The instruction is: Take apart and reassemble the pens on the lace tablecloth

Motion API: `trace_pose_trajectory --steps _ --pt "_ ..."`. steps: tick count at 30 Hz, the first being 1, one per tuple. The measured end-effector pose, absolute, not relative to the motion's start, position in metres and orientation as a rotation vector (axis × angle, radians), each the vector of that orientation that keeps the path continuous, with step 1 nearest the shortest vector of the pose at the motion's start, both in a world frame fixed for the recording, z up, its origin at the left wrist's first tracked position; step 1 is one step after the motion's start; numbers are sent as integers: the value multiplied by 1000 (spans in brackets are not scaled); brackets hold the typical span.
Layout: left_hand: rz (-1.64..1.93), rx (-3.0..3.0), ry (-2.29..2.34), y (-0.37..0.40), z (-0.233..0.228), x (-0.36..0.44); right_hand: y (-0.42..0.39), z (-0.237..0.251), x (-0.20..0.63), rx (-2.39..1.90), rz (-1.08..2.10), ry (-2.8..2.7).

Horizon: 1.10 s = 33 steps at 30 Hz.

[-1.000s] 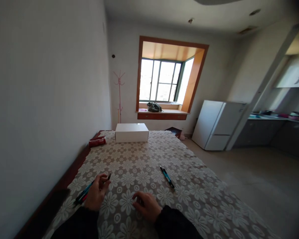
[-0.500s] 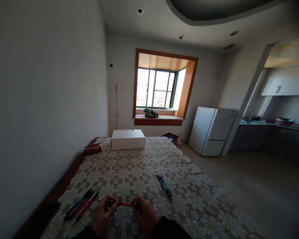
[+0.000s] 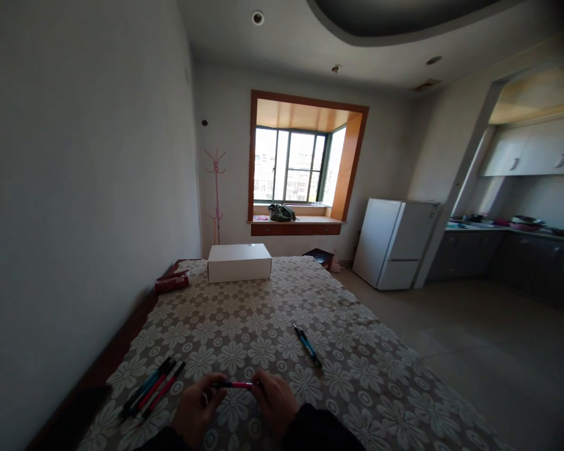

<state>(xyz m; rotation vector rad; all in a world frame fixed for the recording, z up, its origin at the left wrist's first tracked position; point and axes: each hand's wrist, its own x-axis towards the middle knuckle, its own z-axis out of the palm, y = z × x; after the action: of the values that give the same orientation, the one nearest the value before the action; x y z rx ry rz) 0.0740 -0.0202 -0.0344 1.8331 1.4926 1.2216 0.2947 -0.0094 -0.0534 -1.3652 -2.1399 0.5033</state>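
Note:
A red and black pen (image 3: 239, 385) lies level between my hands, just above the tablecloth (image 3: 235, 351). My left hand (image 3: 200, 404) pinches its dark left end, and my right hand (image 3: 275, 398) grips the other end, which the fingers cover. Left of my left hand, a bunch of several pens (image 3: 153, 388) in black, blue and red rests slanted on the cloth. Up and to the right of my right hand, blue and black pens (image 3: 307, 346) lie close together; how many is hard to tell.
A white box (image 3: 239, 263) stands at the table's far end, with a dark red packet (image 3: 172, 281) beside it at the left edge. The wall (image 3: 89, 188) runs along the left. Beyond the table are a fridge (image 3: 390, 244) and a window sill with a dark bag (image 3: 282, 213).
My right fingers have shifted slightly on the pen's right end, closing around it. The pen stays level between both hands. The whole view has turned slightly to the right.

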Motion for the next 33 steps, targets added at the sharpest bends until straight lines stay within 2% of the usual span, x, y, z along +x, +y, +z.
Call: trace_pose_trajectory --steps 4,12,28,33 --pt "1267 1859 1439 -21 -34 73 -13 -49 295 -1353 536 -2139" --pt "940 2022 1428 -21 -31 68 -11 -50 295 -1279 471 -2251" --pt "714 2182 1240 -22 -38 70 -10 -55 297 -1326 438 -2351" --pt "648 2213 1319 -22 -41 71 -10 -55 296 -1197 439 -2394"
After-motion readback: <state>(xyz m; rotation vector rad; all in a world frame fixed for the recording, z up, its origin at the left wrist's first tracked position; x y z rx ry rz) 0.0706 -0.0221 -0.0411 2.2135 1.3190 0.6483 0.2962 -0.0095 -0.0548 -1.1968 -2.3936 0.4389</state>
